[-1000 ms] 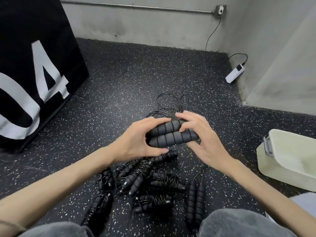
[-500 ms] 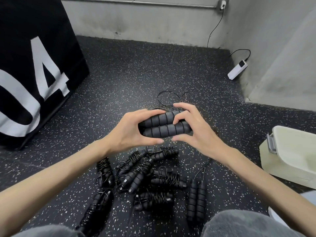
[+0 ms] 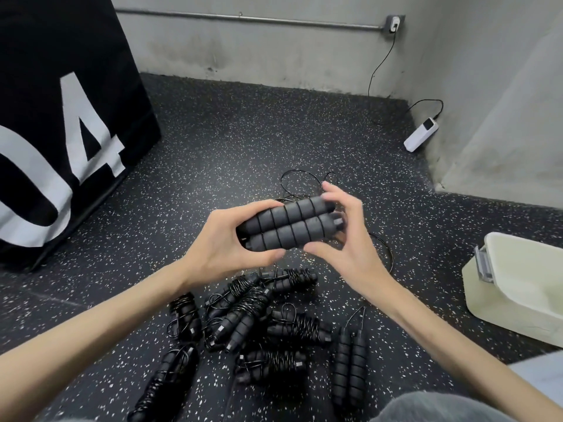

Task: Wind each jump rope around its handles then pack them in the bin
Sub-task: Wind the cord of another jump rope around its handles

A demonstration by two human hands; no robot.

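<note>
Left hand (image 3: 227,239): fingers and thumb wrapped round the left end of the handle pair, held above the floor.
Right hand (image 3: 342,239): blurred; thumb under the right end of the handle pair, fingers curled over its far side. Whether the cord is pinched cannot be told.
Handle pair (image 3: 289,226): two black ribbed foam handles held side by side, touching, tilted slightly up to the right, held between both hands.
Loose cord (image 3: 304,181): thin black rope seen trailing from behind the held handles, looped on the floor beyond and to the right of the hands; unwound.
Wound ropes (image 3: 253,315): a heap of black jump ropes with cord coiled round the handles, lying on the floor below the hands, near the bottom edge of the view; some overlap.
Unwound pair (image 3: 350,367): two handles lying side by side, just right of the heap, with a short bit of cord at the top end.
Bin (image 3: 518,318): pale cream plastic, on the floor at the right edge, a grey latch on its left end; the visible part of the inside holds no ropes. Well apart from the heap.
Floor (image 3: 231,141): dark speckled rubber.
Black panel (image 3: 61,117): large white "04", at the left edge.
White device (image 3: 422,135): on the floor by the far right wall corner, cabled to a wall outlet (image 3: 395,23).
</note>
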